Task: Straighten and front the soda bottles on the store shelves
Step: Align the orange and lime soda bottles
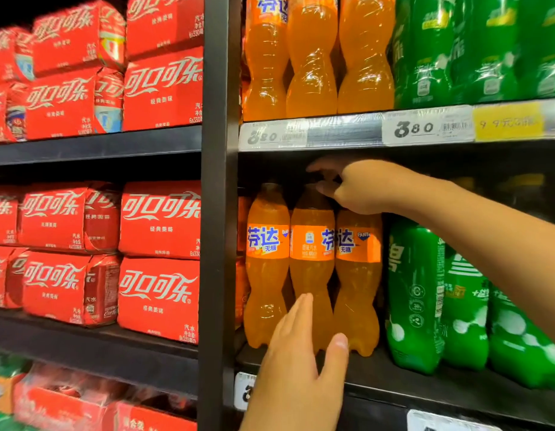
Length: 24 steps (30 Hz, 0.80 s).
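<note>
Left hand (296, 377), right hand (360, 189) at orange bottle (312, 275) (middle)

Glossy, see-through plastic catches the store lights on the orange soda bottles (312, 290), their smooth walls streaked with bright reflections. Their labels (263, 242) look like thin printed film with a soft sheen. The green bottles (416, 300) are tinted plastic, equally shiny. Slick, wrinkled shrink film wraps the red multipacks (161, 219). The shelf frame (215, 213) looks like matt black painted metal. A price strip (341, 132) of clear, reflective plastic covers white paper tags (425, 127) and a matt yellow tag (508, 122).
</note>
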Available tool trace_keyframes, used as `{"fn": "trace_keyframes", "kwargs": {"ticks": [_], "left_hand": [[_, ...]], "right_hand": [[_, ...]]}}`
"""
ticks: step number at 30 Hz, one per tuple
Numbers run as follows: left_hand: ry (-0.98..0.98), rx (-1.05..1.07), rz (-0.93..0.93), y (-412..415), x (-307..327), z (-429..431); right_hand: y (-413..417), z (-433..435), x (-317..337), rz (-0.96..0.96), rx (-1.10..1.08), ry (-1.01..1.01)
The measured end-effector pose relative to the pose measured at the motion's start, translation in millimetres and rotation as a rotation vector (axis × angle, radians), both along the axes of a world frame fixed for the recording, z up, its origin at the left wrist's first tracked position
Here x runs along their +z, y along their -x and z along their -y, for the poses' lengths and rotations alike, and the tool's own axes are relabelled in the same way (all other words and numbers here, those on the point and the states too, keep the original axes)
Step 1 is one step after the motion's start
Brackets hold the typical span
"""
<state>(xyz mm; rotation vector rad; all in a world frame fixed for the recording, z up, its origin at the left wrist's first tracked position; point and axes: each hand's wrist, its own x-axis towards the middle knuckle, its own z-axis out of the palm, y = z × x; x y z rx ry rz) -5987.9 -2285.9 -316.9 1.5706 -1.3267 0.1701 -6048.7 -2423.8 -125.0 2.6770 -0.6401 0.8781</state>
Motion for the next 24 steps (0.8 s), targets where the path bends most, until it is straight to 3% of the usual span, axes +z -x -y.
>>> {"fn": "trace_keyframes", "kwargs": {"ticks": [5, 9, 14, 18, 20, 24], "left_hand": [[-0.124, 0.049, 0.041, -14, -21, 17], [-0.026, 0.078, 0.139, -14, -24, 15], [-0.097, 0.105, 0.345, -16, -30, 20], [-0.128, 0.152, 0.325, -15, -29, 23], [-0.049, 0.198, 0.419, -13, -29, 23], [0.02, 0.009, 0.402, 1, -20, 20]], "right_hand": [[-7, 4, 2, 0.016, -0.022, -0.025], [-14, 6, 3, 0.067, -0.046, -0.014], [-19, 9, 1, 0.102, -0.077, -0.008], [-16, 5, -4, 0.144, -0.04, 0.007], [-6, 2, -2, 0.094, -0.067, 0.031], [22, -2, 2, 0.007, -0.199, 0.165]]}}
